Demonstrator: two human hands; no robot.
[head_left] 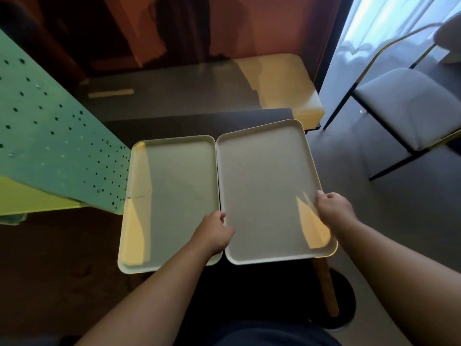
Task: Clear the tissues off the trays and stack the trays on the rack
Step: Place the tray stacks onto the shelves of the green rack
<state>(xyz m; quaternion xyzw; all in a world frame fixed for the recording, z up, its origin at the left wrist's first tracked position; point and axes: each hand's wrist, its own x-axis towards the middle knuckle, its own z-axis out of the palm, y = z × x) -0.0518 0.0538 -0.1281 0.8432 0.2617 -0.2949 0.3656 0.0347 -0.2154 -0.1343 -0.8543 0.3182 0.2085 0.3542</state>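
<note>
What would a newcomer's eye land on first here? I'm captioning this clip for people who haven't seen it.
Two pale empty trays lie side by side at centre: the left tray and the right tray, which the left hand and right hand grip by its long edges. A green perforated panel slants in from the left.

Single head cam, looking steeply down and forward.
Close over my forearms and the two trays (224,191) on the dark table (199,121); wide-angle edges bend, far wall probably out of focus.
</note>
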